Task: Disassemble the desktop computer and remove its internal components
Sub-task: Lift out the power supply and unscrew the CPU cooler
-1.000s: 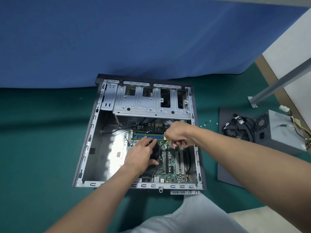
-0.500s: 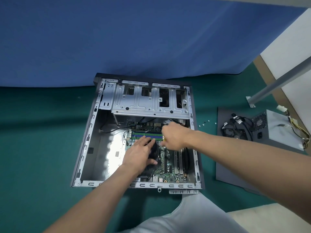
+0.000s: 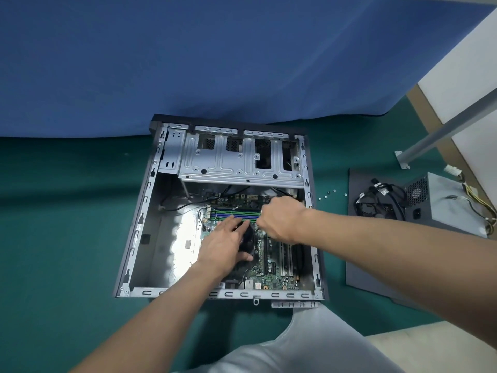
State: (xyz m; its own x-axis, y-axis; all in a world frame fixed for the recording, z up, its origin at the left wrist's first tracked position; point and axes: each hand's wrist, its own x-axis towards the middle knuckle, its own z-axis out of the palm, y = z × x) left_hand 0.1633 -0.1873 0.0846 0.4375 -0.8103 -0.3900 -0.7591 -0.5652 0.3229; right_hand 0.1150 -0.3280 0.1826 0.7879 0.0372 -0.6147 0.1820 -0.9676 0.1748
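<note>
The open desktop case (image 3: 139, 219) lies flat on the green mat, with a silver drive cage (image 3: 228, 168) across its far end. The green motherboard (image 3: 271, 281) sits in the right half. My left hand (image 3: 223, 246) rests on the black CPU cooler (image 3: 248, 238), fingers stretched over its top towards the memory slots (image 3: 231, 212). My right hand (image 3: 282, 219) is curled into a fist at the right end of those slots, around a small tool that is mostly hidden.
To the right, a grey power supply (image 3: 451, 208) and a bundle of black cables (image 3: 376, 203) lie on the dark side panel (image 3: 363, 265). Loose screws (image 3: 330, 193) sit beside the case. A metal leg (image 3: 443, 133) slants at right; a blue cloth (image 3: 215, 63) hangs behind.
My right hand has shifted a little left and farther in, to the end of the memory slots. The yellow tip seen by it earlier is now hidden. My left hand stays on the cooler.
</note>
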